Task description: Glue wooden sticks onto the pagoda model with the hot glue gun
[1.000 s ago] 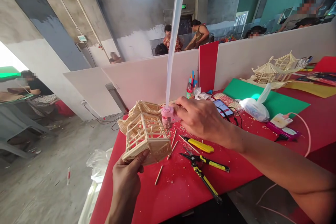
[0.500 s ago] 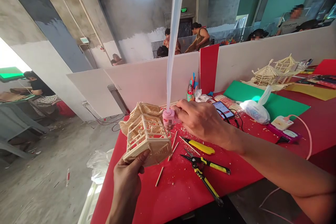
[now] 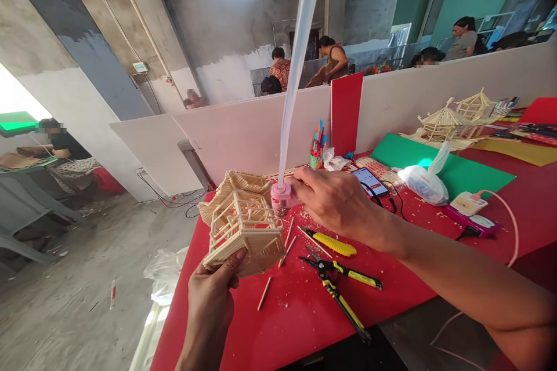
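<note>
My left hand (image 3: 212,295) grips the base of a small house model (image 3: 240,221) built from wooden sticks and holds it tilted above the red table (image 3: 287,313). My right hand (image 3: 337,200) is closed round a pink glue gun (image 3: 281,197) with a long clear glue stick (image 3: 300,52) rising from its back. The gun's nozzle points down at the model's right upper edge, touching or nearly touching it.
Yellow-handled pliers (image 3: 339,290), a yellow utility knife (image 3: 333,242) and loose sticks (image 3: 263,293) lie just right of the model. Farther right are a phone (image 3: 369,179), a plastic bag (image 3: 424,179), a green sheet (image 3: 461,168) and other stick houses (image 3: 452,119). A white partition (image 3: 243,133) backs the table; people sit beyond.
The glue stick's top has leaned to the right as my right hand tilted the gun. The model and my left hand have stayed almost in place.
</note>
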`<move>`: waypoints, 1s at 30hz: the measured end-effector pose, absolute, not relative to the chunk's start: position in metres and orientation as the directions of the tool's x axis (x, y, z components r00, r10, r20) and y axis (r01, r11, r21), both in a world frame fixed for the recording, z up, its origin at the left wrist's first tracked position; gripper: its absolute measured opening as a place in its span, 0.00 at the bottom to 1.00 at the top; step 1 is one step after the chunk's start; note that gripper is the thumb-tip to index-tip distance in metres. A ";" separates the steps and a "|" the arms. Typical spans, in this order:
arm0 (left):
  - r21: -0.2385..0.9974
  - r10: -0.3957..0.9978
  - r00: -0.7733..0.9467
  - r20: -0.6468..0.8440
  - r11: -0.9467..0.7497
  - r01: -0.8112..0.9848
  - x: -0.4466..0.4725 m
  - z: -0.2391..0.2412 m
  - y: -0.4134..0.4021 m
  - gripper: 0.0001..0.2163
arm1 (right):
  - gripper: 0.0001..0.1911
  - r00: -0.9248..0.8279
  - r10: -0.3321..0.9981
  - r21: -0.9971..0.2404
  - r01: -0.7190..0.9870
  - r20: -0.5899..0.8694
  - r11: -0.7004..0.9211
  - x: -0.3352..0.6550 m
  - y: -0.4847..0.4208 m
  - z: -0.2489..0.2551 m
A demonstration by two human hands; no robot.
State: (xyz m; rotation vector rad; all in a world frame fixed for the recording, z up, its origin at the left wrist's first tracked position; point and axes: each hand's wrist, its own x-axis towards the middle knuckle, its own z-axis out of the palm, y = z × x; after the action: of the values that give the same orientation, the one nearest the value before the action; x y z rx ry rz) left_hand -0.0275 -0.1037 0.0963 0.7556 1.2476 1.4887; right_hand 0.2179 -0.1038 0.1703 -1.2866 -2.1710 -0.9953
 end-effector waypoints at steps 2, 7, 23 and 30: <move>0.949 0.947 -0.286 -0.144 0.050 -0.312 -0.028 0.096 -0.103 0.19 | 0.12 -0.475 0.568 0.353 0.880 0.672 0.319 0.219 -0.103 0.169; 0.925 0.955 -0.231 -0.185 0.090 -0.370 -0.030 0.094 -0.103 0.21 | 0.13 -0.448 0.539 0.305 0.891 0.714 0.336 0.221 -0.102 0.168; 0.873 0.950 -0.225 -0.216 0.085 -0.480 -0.030 0.089 -0.107 0.21 | 0.16 -0.328 0.483 0.201 0.934 0.812 0.297 0.217 -0.104 0.169; 0.872 0.947 -0.234 -0.220 0.084 -0.481 -0.030 0.089 -0.109 0.23 | 0.17 -0.321 0.508 0.191 0.937 0.800 0.292 0.214 -0.103 0.167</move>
State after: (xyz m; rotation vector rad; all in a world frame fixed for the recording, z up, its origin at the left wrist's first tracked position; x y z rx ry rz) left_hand -0.0301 -0.1088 0.0893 0.5830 1.1029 1.4800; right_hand 0.2143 -0.1034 0.1673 -1.2878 -1.9443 -0.8922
